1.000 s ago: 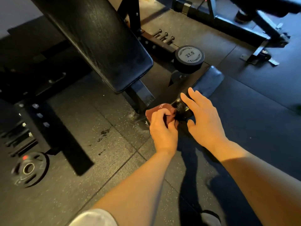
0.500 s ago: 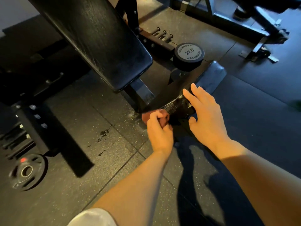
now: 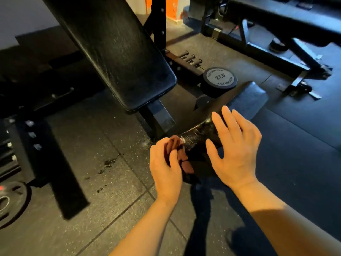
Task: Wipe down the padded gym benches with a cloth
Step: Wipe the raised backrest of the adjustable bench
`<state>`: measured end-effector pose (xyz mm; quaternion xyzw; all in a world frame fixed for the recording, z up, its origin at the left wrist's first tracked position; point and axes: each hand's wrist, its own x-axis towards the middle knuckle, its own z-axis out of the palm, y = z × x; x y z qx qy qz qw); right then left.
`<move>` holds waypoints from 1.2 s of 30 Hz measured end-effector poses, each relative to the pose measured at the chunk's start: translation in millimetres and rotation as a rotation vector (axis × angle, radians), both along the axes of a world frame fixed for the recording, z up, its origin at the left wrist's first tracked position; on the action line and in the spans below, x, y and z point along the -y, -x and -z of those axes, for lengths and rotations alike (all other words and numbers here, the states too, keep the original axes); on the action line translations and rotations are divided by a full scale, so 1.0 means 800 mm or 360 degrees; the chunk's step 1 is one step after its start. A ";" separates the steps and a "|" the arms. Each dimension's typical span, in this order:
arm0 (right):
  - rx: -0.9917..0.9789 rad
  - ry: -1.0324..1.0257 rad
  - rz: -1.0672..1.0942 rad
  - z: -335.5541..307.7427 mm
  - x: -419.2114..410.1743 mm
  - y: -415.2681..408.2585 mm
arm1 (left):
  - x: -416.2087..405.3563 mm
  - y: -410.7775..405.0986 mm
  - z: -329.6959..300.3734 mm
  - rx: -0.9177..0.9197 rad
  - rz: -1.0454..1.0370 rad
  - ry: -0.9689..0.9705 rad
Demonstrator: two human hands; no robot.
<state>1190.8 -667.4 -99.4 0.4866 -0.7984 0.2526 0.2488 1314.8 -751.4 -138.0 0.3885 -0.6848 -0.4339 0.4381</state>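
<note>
Down low, left hand (image 3: pixel 165 167) grips cloth (image 3: pixel 180 154) (bunched) — roller's (image 3: pixel 200 134) end.

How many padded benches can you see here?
2. One bench slopes down from the upper left, its end just above the left hand gripping the cloth. A second bench stands at the upper right. Others may lie outside the view.

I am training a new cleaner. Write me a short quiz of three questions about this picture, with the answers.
1. True or false: the right hand grips the cloth.
2. Which number is printed on the dumbbell end?
3. The left hand holds the cloth against: A) the large bench pad; B) the small roller pad; C) the weight plate.

Key: 1 false; 2 27.5; 3 B.
</note>
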 end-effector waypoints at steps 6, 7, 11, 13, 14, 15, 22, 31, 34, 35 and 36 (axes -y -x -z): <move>-0.0195 0.0283 -0.0086 0.019 0.010 0.013 | 0.009 0.010 -0.012 -0.0106 0.0370 0.0702; -0.0255 0.0338 -0.0098 0.022 0.015 0.018 | 0.012 0.013 0.001 -0.0134 0.0406 0.0724; -0.0430 0.0580 -0.0075 0.037 0.029 0.030 | 0.027 0.005 0.075 -0.0389 0.0274 0.0480; -0.0457 0.0615 -0.0077 0.040 0.033 0.031 | 0.021 -0.003 0.090 -0.0412 0.0201 0.0386; -0.0449 0.0604 -0.0063 0.039 0.033 0.031 | 0.015 -0.003 0.085 -0.0410 0.0172 0.0373; -0.0437 0.0582 -0.0042 0.038 0.032 0.030 | 0.011 -0.001 0.072 -0.0421 0.0138 0.0379; -0.0354 0.0382 0.0062 0.031 0.020 0.020 | 0.014 0.037 -0.020 -0.0264 0.0186 0.0756; -0.0376 0.0456 0.0063 0.033 0.025 0.017 | 0.007 -0.009 0.066 -0.0382 -0.0077 0.0236; -0.0401 0.0452 0.0055 0.033 0.024 0.019 | 0.013 0.028 0.005 -0.0383 -0.0040 0.0554; -0.0405 0.0465 0.0051 0.034 0.025 0.020 | 0.014 0.040 -0.004 -0.0321 -0.0011 0.0614; -0.0402 0.0480 0.0047 0.035 0.027 0.021 | 0.012 0.048 -0.004 -0.0299 0.0036 0.0623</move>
